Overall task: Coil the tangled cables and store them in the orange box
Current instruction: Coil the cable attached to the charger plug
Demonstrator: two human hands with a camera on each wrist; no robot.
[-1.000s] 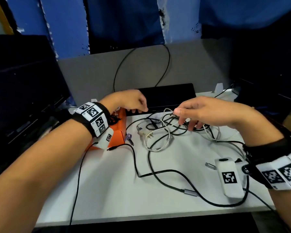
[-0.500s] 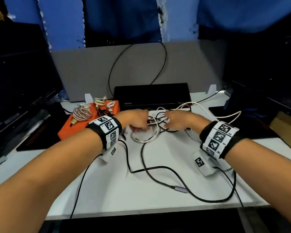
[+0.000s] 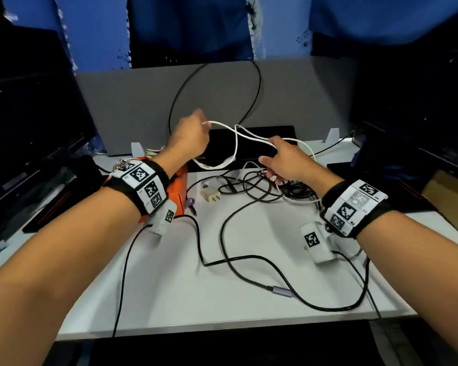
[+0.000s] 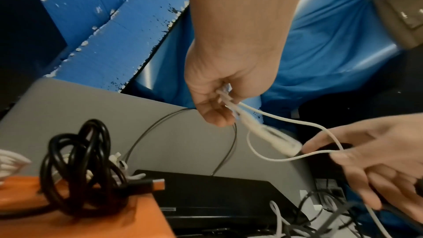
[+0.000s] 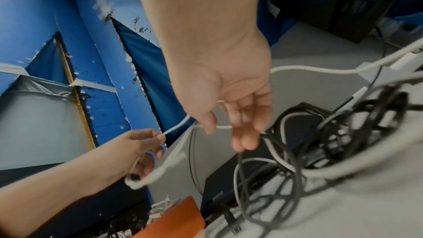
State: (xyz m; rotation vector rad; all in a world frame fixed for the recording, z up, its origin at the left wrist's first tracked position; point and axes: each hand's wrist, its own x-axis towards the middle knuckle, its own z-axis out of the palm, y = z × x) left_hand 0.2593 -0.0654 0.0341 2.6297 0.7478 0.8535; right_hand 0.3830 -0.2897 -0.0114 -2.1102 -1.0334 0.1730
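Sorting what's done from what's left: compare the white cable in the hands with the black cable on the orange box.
The white cable hangs loose in the air, strung between both hands; the black cable is coiled into a bundle. The white one is held; the black one rests untouched on the orange box. Both are thin, flexible cords.

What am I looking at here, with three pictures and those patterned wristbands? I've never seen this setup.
No machine: a person works with bare hands, wearing a head camera and one camera on each wrist. The head view looks down at a white table. The left hand pinches a white cable, raised above the table; the right hand grips the same cable further along. A tangle of black and white cables lies below. The left wrist view shows the orange box with a coiled black cable on it.
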